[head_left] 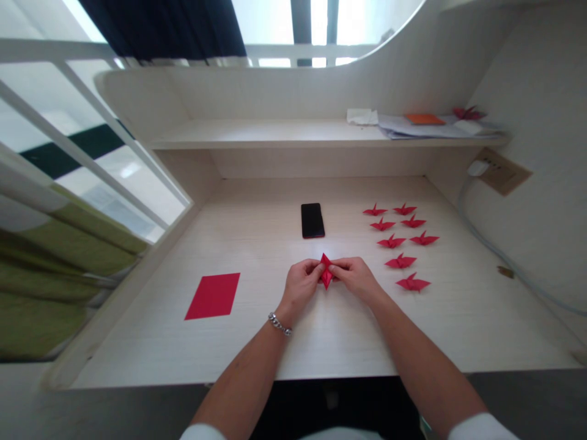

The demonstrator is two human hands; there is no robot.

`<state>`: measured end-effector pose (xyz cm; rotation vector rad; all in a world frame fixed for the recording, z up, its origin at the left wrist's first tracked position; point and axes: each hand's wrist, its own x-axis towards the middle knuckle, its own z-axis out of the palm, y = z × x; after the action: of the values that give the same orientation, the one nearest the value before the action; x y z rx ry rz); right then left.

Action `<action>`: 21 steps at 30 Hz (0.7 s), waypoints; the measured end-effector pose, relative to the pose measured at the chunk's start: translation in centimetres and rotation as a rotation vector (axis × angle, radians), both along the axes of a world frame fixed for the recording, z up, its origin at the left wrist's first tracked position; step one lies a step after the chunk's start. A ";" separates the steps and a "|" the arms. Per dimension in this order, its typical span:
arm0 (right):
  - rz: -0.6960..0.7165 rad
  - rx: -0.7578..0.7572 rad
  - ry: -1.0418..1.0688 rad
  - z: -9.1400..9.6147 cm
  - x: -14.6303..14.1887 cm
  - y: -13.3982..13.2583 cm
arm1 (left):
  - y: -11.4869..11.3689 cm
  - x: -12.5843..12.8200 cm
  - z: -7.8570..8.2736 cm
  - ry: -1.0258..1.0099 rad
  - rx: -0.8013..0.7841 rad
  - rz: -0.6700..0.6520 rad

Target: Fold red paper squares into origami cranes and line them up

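Red paper is sitting at the middle of the scene: a folded red piece (326, 271), pointed end up, is being held just above the pale wooden surface (321, 342), near its front-centre.

- Left hand (300, 284) is closing in from 9 o'clock and right hand (355, 278) from 3 o'clock. The fingers (315, 267) of both are clamping together on the piece's two sides, thumbs on top. Gripping it from both sides is probably steadying it and keeping its creases lined up.
- Wrists are resting low, close to the surface, likely for support. A metal bracelet (279, 324) is hanging on the left wrist.
- At 12 o'clock a black phone (312, 220) is lying flat, screen dark, apart from the hands and seemingly parked out of the working spot.
- From 1 to 3 o'clock, small red folded figures (391, 242) are standing in two rough columns, near the right hand, apparently set aside in order.
- At 8 o'clock a flat red sheet (213, 296) is lying unfolded, well apart.
- Far off at 1 o'clock, loose papers (413, 128) are piling on the shelf (257, 131) above.
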<state>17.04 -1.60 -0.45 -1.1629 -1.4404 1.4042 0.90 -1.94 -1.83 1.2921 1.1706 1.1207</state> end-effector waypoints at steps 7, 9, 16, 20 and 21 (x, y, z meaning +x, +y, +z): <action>-0.011 0.024 -0.021 -0.3 -0.1 0.1 | 0.0 0.0 -0.3 0.078 0.054 0.032; -0.019 0.026 -0.026 -0.2 -0.2 0.0 | 0.0 0.1 -0.4 0.074 0.054 0.042; -0.024 0.010 -0.039 0.1 -0.1 0.0 | -0.1 0.5 0.0 -0.091 -0.034 0.023; -0.114 0.137 -0.111 0.5 0.3 0.1 | -0.3 0.5 0.5 -0.062 -0.031 0.004; -0.145 0.164 -0.112 0.6 0.3 0.1 | -0.4 0.5 0.6 -0.041 -0.023 -0.007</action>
<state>17.39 -1.49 0.17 -1.2298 -1.4867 1.1165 1.36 -2.34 -1.22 1.2496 1.1449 1.1209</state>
